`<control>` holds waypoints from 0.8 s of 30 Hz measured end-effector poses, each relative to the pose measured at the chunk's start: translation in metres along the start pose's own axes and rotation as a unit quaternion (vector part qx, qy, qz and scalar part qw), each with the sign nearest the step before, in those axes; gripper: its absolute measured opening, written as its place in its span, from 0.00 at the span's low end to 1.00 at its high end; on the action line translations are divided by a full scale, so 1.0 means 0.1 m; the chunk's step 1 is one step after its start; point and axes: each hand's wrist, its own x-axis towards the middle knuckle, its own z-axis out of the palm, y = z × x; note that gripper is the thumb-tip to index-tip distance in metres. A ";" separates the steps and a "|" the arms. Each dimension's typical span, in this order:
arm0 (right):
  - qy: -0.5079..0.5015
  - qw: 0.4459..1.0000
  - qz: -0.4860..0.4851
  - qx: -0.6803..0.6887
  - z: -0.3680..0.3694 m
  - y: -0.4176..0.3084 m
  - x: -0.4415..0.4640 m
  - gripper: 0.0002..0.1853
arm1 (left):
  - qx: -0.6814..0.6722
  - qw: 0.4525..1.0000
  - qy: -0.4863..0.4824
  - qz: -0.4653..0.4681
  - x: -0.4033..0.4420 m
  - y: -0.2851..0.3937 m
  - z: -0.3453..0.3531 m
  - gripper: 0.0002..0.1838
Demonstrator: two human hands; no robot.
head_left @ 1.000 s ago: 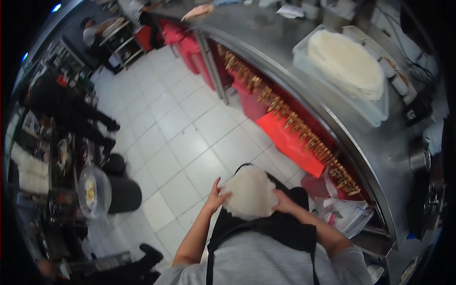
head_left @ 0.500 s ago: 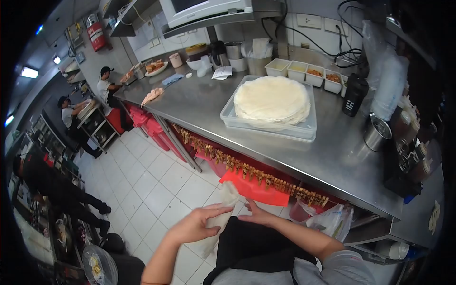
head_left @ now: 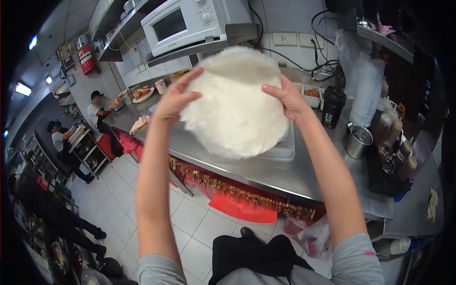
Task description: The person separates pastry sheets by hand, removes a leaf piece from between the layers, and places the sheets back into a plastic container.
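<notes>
A large round white sheet [head_left: 232, 109], thin and ragged-edged, is raised over the steel counter. My left hand [head_left: 180, 97] grips its left edge between thumb and fingers. On the right edge, my right hand [head_left: 289, 99] pinches it with the thumb on top. Below and behind the sheet, part of a clear plastic tray [head_left: 285, 148] shows on the counter; the rest of the tray and its contents are hidden.
The steel counter [head_left: 313, 175] holds a black tumbler [head_left: 333, 107], a metal pitcher [head_left: 358, 140] and squeeze bottles at right. A white microwave [head_left: 183, 26] sits on a shelf above. Clothespins [head_left: 232, 192] line the counter's front edge. Several people stand at left.
Both hands have risen from near my lap to above the counter, holding a spread white sheet. The stack in the tray, visible before, is now covered from view.
</notes>
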 end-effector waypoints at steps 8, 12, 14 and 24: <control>0.167 0.938 0.193 -0.236 -1.17 1.20 0.59 0.46 | 0.040 0.950 0.076 -0.302 0.13 -2.03 0.43 0.22; 0.114 0.908 0.140 -0.378 -1.22 1.10 0.59 0.47 | 0.060 0.959 0.084 -0.264 0.15 -2.17 0.28 0.23; 0.084 0.861 0.149 -0.479 -1.17 1.08 0.66 0.45 | 0.136 0.952 0.044 -0.272 0.21 -2.18 0.20 0.22; -0.128 0.663 0.054 -0.736 -0.53 1.48 0.69 0.40 | 0.491 0.846 -0.087 -0.188 0.36 -2.28 1.07 0.36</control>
